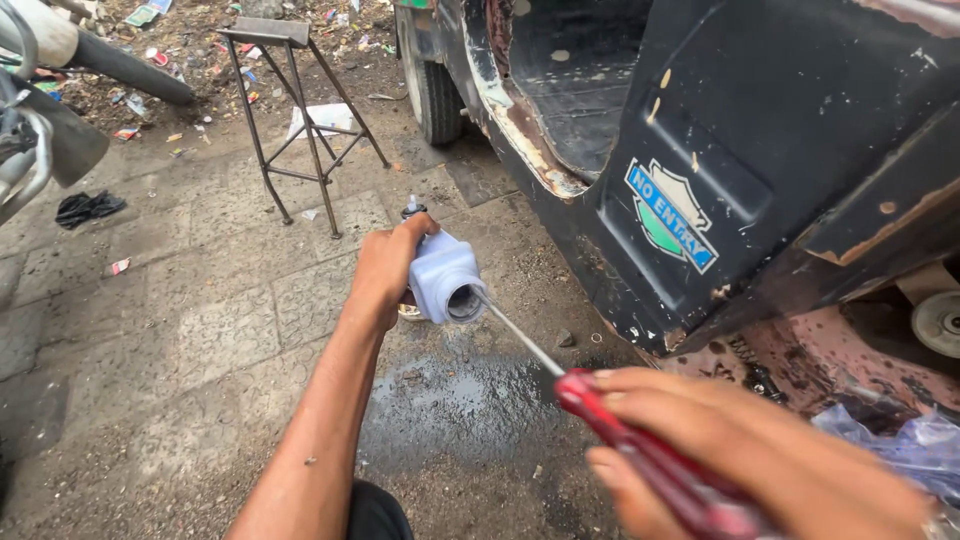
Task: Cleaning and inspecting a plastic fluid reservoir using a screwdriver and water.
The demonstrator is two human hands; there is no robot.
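My left hand (pixel 385 268) grips a small white plastic reservoir (pixel 443 280), held out over the paving with its round open mouth turned toward me. My right hand (pixel 760 470), at the lower right, is closed on the red handle of a screwdriver (pixel 650 465). Its thin metal shaft (pixel 520 335) runs up and left, and its tip sits inside the reservoir's mouth. Below the reservoir a dark wet patch (pixel 460 400) spreads on the ground.
A black, rusted vehicle body (pixel 720 170) with a blue-and-green sticker fills the right side, its wheel (pixel 432 90) behind. A metal stool (pixel 295 110) stands at the upper left. A motorcycle part (pixel 40 130) juts in at far left. Clear plastic (pixel 900 445) lies at right.
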